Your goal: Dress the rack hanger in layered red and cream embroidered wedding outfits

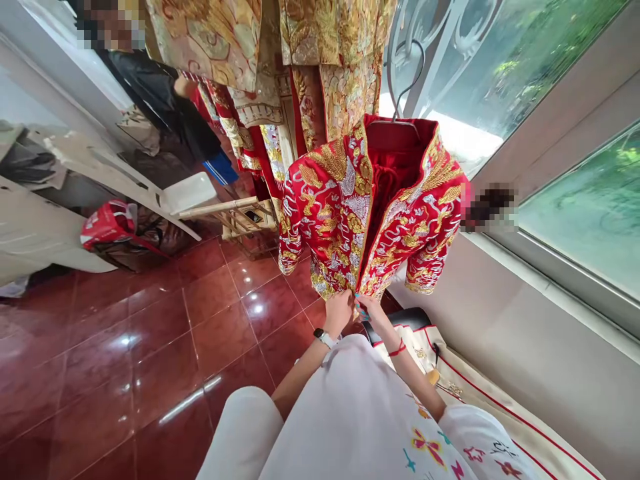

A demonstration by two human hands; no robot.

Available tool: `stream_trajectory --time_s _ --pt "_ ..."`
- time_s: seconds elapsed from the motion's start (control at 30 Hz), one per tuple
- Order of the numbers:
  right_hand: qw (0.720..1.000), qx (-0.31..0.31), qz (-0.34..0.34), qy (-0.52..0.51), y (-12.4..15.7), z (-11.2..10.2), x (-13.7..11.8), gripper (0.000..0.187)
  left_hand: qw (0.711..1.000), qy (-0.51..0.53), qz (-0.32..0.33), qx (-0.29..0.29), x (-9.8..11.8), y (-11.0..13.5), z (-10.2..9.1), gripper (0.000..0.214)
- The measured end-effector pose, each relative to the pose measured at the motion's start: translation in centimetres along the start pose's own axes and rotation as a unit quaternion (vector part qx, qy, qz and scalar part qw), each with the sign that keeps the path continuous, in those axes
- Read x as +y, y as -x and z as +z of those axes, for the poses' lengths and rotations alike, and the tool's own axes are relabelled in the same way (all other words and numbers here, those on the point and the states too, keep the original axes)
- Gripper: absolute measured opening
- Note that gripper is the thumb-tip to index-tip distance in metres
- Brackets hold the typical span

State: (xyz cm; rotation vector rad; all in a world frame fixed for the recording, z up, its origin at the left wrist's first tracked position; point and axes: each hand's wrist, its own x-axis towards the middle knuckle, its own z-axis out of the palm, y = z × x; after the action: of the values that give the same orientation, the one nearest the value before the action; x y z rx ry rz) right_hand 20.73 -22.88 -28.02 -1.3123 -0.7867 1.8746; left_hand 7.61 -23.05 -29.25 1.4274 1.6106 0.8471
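The red embroidered jacket [330, 220] hangs on a wire hanger [411, 87] right in front of the person. The hanger's hook seems to be up on the curly white window bars [453, 33], just above the jacket, but I cannot tell how well it is hooked. The jacket's front is apart from the collar down, and its two edges come close together at the bottom.

The left hand [340, 312], on the arm with the watch [325, 339], grips the jacket's bottom front edge. The right hand [371, 311], on the arm with the red string [399, 349], pinches the jacket right beside it. The fingers hide the small bit between them, so I cannot tell if there is a zip there.

Some things could go wrong. If the hands tug down too hard, the hanger could tip or slip off, and the jacket could drop to the tile floor [210, 340] under it. If the two edges are not level, the front could come out crooked. A fingernail could catch the raised gold and silver thread and pull it loose. If the red lining gets between the edges, it could get stuck.

Gold robes [205, 40] hang behind the jacket, up and to its left.
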Motion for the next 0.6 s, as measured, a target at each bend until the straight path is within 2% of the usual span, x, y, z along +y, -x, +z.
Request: stream_trajectory --time_s 0.07,0.17,0.27,0.33,0.43,0.53,0.6 --pt "1.000 0.001 -0.002 0.003 -0.2 0.1 -0.3 0.039 0.999 -0.035 0.015 -0.008 0.6 -0.6 0.4 0.016" --pt "1.000 -0.012 -0.010 0.000 -0.6 0.5 -1.5 0.041 0.998 -0.065 0.014 -0.020 0.3 -1.2 0.8 0.013" --pt "0.999 -0.025 -0.040 -0.014 -1.4 1.0 -4.1 0.042 0.996 -0.082 0.014 -0.014 -0.5 -1.8 1.0 0.011" --pt "0.997 -0.026 -0.070 -0.022 -2.0 1.2 -7.3 0.040 0.996 -0.087 0.014 -0.005 -1.0 -2.3 1.0 0.013" --pt "0.990 -0.032 -0.134 -0.037 -2.5 1.9 -13.8 0.030 0.995 -0.099 0.016 -0.002 -1.3 -3.1 1.1 0.016" --pt "0.973 -0.028 -0.221 -0.063 -2.4 3.6 -21.1 0.021 0.990 -0.140 0.029 -0.013 -0.8 -3.8 1.1 0.021" --pt "0.959 -0.007 -0.273 -0.071 -2.1 5.0 -25.1 0.019 0.984 -0.174 0.032 -0.020 -0.2 -4.3 1.1 0.024"
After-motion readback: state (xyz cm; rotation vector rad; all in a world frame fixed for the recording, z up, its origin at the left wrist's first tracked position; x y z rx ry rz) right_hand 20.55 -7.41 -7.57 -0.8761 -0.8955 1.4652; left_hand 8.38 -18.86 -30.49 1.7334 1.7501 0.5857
